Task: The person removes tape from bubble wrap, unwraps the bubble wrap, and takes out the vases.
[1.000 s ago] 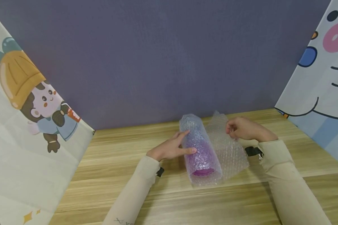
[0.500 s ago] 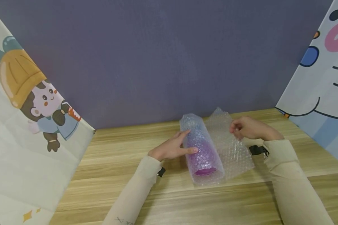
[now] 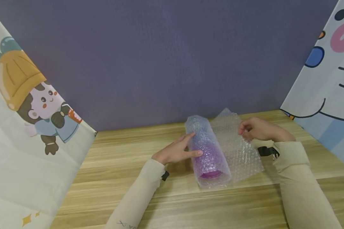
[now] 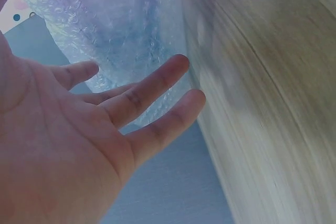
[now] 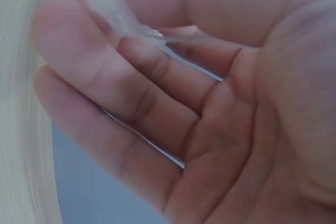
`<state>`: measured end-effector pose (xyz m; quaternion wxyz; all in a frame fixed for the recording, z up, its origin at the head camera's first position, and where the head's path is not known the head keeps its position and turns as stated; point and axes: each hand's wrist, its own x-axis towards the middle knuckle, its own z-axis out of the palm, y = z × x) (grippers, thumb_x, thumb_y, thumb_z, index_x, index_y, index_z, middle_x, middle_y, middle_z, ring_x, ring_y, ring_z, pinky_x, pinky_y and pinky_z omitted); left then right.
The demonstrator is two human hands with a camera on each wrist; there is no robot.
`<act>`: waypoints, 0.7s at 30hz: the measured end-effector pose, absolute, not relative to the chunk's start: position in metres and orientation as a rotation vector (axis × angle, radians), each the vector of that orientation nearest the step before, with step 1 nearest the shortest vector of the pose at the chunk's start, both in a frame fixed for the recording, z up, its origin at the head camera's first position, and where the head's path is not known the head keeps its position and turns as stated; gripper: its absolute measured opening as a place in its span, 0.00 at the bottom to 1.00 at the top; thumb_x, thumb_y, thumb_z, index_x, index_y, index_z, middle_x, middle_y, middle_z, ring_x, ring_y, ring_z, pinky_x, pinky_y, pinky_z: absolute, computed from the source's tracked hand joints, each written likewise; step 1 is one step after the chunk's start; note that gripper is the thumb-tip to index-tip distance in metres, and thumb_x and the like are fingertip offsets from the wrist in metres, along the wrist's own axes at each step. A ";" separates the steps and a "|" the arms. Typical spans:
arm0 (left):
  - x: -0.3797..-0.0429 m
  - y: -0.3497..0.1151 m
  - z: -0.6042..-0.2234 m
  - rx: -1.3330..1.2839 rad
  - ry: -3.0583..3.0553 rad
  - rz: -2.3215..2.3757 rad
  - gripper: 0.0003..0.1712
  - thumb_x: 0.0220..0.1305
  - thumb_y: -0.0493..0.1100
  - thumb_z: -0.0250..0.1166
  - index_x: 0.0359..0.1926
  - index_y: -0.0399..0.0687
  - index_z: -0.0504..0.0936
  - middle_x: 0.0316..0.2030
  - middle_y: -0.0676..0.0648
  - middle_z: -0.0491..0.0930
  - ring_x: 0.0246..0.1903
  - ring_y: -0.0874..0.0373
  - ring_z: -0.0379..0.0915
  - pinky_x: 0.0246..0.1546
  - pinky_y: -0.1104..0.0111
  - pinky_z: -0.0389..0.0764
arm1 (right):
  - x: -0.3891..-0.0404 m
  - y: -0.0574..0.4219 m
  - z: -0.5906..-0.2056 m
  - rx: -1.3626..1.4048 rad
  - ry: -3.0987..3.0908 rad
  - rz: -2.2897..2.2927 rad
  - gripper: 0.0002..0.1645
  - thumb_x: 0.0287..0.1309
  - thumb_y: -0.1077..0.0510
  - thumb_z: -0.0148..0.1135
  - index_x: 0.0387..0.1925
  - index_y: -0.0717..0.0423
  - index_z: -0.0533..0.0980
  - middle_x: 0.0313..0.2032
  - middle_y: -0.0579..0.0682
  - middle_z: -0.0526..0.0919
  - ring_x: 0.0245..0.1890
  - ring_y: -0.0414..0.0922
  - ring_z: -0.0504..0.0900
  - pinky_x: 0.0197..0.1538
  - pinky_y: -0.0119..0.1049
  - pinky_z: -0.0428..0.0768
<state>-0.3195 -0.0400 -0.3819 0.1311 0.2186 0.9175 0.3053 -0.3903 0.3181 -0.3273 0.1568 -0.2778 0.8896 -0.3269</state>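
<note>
Head: a purple-blue cylinder (image 3: 209,157) lies in clear plastic bubble wrap (image 3: 226,156) on the pale wooden table (image 3: 117,143). Left wrist: the left hand (image 4: 73,129), fingers spread, touches the wrap. Right wrist: the right hand (image 5: 205,108) pinches its loose flap (image 5: 107,3); handling this seems the step, needing even tension next.

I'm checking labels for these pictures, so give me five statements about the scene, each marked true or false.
1. The left-hand grip rests on the wrapped roll. True.
2. The right-hand grip holds scissors. False: it pinches the loose bubble wrap.
3. The loose bubble wrap is to the right of the wrapped roll. True.
4. The wrapped roll stands upright. False: it lies on the table.
5. Its purple end faces away from the wall. True.
</note>
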 end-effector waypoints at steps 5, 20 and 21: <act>-0.316 -0.042 -0.383 0.656 2.663 0.861 0.62 0.59 0.83 0.53 0.83 0.66 0.38 0.83 0.46 0.37 0.81 0.47 0.45 0.80 0.46 0.51 | -0.381 0.321 -0.328 -0.784 2.524 -0.960 0.11 0.59 0.75 0.51 0.38 0.67 0.78 0.28 0.51 0.80 0.27 0.40 0.78 0.32 0.37 0.84; -0.299 -0.040 -0.382 0.822 2.762 0.876 0.52 0.63 0.79 0.56 0.81 0.78 0.43 0.84 0.48 0.36 0.80 0.39 0.46 0.68 0.31 0.64 | -0.359 0.322 -0.336 -0.709 2.455 -0.928 0.09 0.56 0.73 0.59 0.40 0.68 0.76 0.26 0.49 0.77 0.24 0.39 0.75 0.28 0.30 0.76; -0.298 -0.040 -0.381 0.858 2.771 0.870 0.50 0.65 0.77 0.56 0.81 0.78 0.44 0.84 0.48 0.36 0.80 0.38 0.45 0.68 0.30 0.63 | -0.358 0.322 -0.337 -0.699 2.456 -0.924 0.09 0.56 0.73 0.59 0.40 0.68 0.76 0.26 0.49 0.77 0.24 0.39 0.75 0.28 0.30 0.76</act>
